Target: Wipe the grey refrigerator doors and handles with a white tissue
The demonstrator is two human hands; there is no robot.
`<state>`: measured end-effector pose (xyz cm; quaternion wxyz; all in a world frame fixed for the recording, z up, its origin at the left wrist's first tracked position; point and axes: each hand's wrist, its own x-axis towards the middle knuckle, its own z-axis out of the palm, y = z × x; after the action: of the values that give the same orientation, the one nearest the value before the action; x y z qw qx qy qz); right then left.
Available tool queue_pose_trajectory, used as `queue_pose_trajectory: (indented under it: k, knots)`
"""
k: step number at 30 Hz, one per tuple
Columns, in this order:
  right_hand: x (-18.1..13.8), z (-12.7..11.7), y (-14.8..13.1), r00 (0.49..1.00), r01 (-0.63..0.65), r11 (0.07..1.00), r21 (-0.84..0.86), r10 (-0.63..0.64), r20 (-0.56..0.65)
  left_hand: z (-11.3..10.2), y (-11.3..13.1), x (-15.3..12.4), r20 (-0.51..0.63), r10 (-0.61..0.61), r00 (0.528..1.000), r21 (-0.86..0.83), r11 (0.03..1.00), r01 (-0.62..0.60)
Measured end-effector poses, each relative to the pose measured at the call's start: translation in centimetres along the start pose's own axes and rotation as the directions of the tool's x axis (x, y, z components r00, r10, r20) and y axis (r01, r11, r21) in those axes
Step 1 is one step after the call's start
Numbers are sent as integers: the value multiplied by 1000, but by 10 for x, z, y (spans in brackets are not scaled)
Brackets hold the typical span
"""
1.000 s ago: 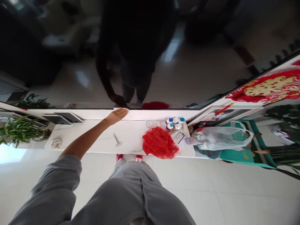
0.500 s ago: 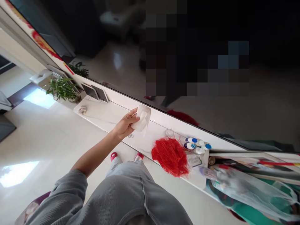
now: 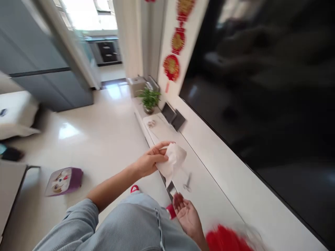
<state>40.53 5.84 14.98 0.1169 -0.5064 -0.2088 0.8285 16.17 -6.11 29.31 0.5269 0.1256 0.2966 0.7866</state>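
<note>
My left hand (image 3: 153, 160) pinches a white tissue (image 3: 175, 157) between thumb and fingers and holds it above the long white cabinet top (image 3: 200, 195). The tissue hangs loosely, its lower corner drooping. Below and to the right of it, my right hand (image 3: 187, 214) is palm up with fingers stretched out, holding nothing. A pair of scissors (image 3: 187, 184) lies on the cabinet top beyond my right hand, a little blurred. At the bottom edge, a heap of red shreds (image 3: 226, 238) is partly cut off and smeared by motion.
A large black television (image 3: 261, 104) covers the wall on the right. Farther along the cabinet are two dark frames (image 3: 173, 116), a crumpled tissue (image 3: 151, 123) and a potted plant (image 3: 149, 99). A purple stool (image 3: 65, 181) stands on the floor at left.
The view has swung left, showing more floor and the doorway. My right hand has come into view from below. My left hand still holds the tissue.
</note>
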Motion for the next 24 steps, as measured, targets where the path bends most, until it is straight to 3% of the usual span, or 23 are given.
queue_pose_trajectory:
  k: [1, 3, 5, 8, 11, 14, 17, 19, 20, 22, 24]
  knots:
    - [-3, 49, 3, 1000, -5, 1000, 2, 5, -16, -20, 32, -20, -4, -18, 1000, -18, 1000, 18]
    - [-1, 135, 10, 999, 36, 999, -4, -36, 31, -58, 74, -52, -31, -35, 999, -17, 999, 35]
    - [6, 201, 24, 971, 102, 992, -77, -83, 224, -92, 93, -75, -90, -2, 996, 4, 1000, 3]
    - [20, 273, 58, 884, 55, 967, -248, 68, 462, -136, 107, -97, -221, 101, 970, 22, 995, -99]
    - [44, 336, 102, 854, -61, 924, -377, 244, 459, -178, 133, -111, -345, 198, 918, 66, 980, -187]
    - [80, 405, 145, 830, -49, 890, -454, 289, 477, -226, 174, -123, -434, 275, 858, 196, 958, -208]
    - [116, 485, 182, 785, -41, 835, -549, 367, 499, -289, 217, -146, -506, 340, 793, 371, 915, -156]
    - [134, 543, 200, 767, -46, 784, -619, 425, 481, -338, 237, -170, -604, 402, 689, 462, 880, -109]
    - [142, 574, 208, 764, -46, 757, -652, 447, 465, -363, 242, -186, -676, 435, 594, 494, 867, -73]
    - [155, 636, 222, 756, -47, 700, -713, 491, 433, -410, 236, -219, -818, 473, 326, 521, 850, 74]
    - [166, 697, 238, 735, -51, 638, -768, 545, 404, -445, 211, -253, -911, 412, 16, 402, 879, 256]
